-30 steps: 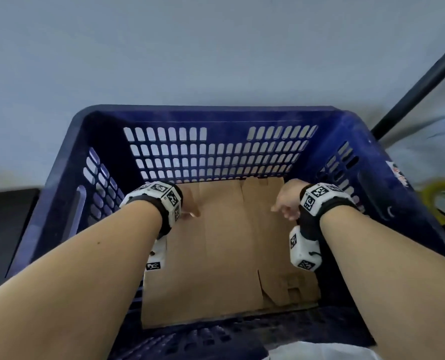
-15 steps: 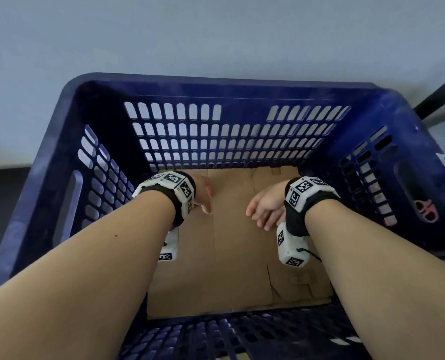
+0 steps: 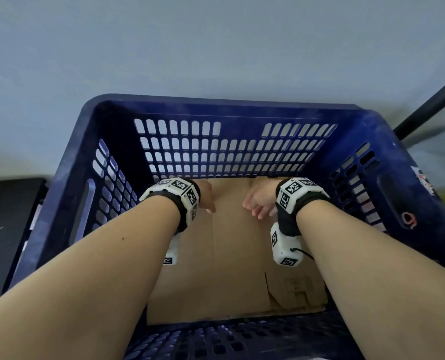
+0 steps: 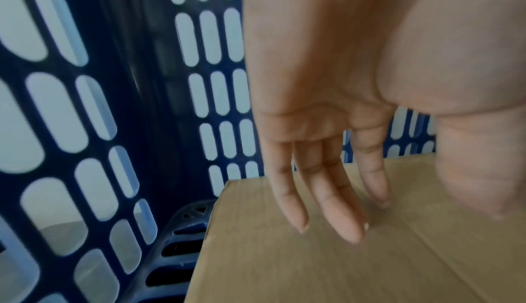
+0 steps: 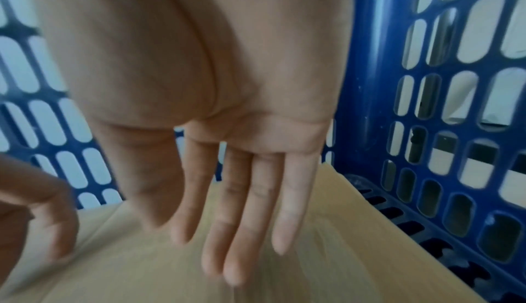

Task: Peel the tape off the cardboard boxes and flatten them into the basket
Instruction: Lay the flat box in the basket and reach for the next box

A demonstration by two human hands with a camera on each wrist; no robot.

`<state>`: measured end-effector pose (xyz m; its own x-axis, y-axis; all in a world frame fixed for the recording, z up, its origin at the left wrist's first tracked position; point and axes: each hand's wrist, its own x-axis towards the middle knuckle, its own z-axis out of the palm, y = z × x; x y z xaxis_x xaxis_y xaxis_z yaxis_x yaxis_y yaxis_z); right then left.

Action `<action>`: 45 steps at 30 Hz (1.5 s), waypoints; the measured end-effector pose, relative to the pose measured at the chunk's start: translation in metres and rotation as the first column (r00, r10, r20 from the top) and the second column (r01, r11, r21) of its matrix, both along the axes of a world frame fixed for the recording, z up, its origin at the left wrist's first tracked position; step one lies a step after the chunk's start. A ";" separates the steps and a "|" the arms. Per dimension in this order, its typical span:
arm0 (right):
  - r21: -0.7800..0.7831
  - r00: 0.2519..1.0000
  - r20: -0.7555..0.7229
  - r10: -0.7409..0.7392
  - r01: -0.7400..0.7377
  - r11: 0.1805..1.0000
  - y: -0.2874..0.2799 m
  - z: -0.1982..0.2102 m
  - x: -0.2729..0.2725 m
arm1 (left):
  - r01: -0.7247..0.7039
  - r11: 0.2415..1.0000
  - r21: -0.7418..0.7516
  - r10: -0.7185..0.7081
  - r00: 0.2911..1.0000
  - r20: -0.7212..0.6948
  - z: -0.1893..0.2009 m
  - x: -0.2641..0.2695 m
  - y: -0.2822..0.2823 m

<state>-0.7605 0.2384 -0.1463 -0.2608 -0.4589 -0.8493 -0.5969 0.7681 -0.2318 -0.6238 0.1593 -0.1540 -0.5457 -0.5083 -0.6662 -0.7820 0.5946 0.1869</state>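
A flattened brown cardboard box (image 3: 231,258) lies on the floor of the dark blue slotted basket (image 3: 216,105). Both my hands reach down inside the basket over the far half of the cardboard. My left hand (image 3: 207,201) hangs with straight, relaxed fingers (image 4: 327,209) pointing down just above the cardboard (image 4: 327,269), holding nothing. My right hand (image 3: 257,205) does the same, its fingers (image 5: 242,229) extended above the cardboard (image 5: 142,274). Whether the fingertips touch the sheet I cannot tell. No tape shows.
The basket's slotted walls (image 4: 85,128) (image 5: 455,128) close in on all sides. A pale wall (image 3: 216,48) stands behind the basket. A black pole (image 3: 429,107) slants at the upper right. A dark surface (image 3: 6,229) lies left of the basket.
My right hand has uncurled from a loose fist into straight fingers and moved left toward the middle. My left hand has shifted slightly right. The camera view has also moved.
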 end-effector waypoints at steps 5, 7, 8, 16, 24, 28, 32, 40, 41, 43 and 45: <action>-0.397 0.960 -0.281 -0.013 -0.104 0.912 -0.004 0.029 0.003 | -0.024 0.993 -0.116 0.006 0.988 -0.154 0.027 -0.001 0.000; -0.490 0.908 -0.418 -0.016 -0.211 0.846 -0.001 0.044 0.006 | -0.056 0.982 -0.183 0.011 0.971 -0.238 0.042 -0.002 0.001; -0.526 0.885 -0.465 -0.023 -0.255 0.811 0.001 0.053 0.008 | -0.089 0.972 -0.217 0.021 0.954 -0.299 0.050 -0.002 0.002; -0.711 0.756 -0.608 -0.243 -0.383 0.590 0.016 0.118 0.029 | -0.342 0.747 -0.570 -0.253 0.647 -0.720 0.123 0.021 0.018; -0.642 0.718 -0.653 -0.240 -0.357 0.679 0.031 0.180 0.076 | -0.426 0.642 -0.637 -0.119 0.766 -0.632 0.187 0.073 0.033; -0.648 0.741 -0.637 -0.210 -0.369 0.666 0.027 0.201 0.106 | -0.447 0.675 -0.587 0.012 0.802 -0.597 0.205 0.108 0.039; -0.650 0.772 -0.619 -0.141 -0.404 0.644 0.022 0.212 0.140 | -0.431 0.714 -0.553 0.101 0.844 -0.527 0.216 0.147 0.040; -0.670 0.824 -0.567 -0.006 -0.457 0.586 -0.001 0.221 0.235 | -0.471 0.707 -0.528 0.187 0.844 -0.502 0.220 0.247 0.031; -0.683 0.835 -0.551 0.003 -0.453 0.573 -0.006 0.223 0.250 | -0.488 0.698 -0.524 0.199 0.836 -0.512 0.219 0.262 0.028; -0.703 0.847 -0.531 0.018 -0.453 0.548 -0.017 0.226 0.281 | -0.522 0.670 -0.529 0.213 0.817 -0.536 0.219 0.295 0.021; -0.707 0.845 -0.533 0.047 -0.475 0.523 -0.030 0.226 0.316 | -0.558 0.635 -0.534 0.218 0.793 -0.569 0.217 0.330 0.012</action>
<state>-0.4446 0.2081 0.0794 -0.2107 -0.9751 0.0693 -0.9263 0.1765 -0.3329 -0.2939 0.1717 0.0629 -0.3122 -0.9355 0.1656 -0.9061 0.3456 0.2439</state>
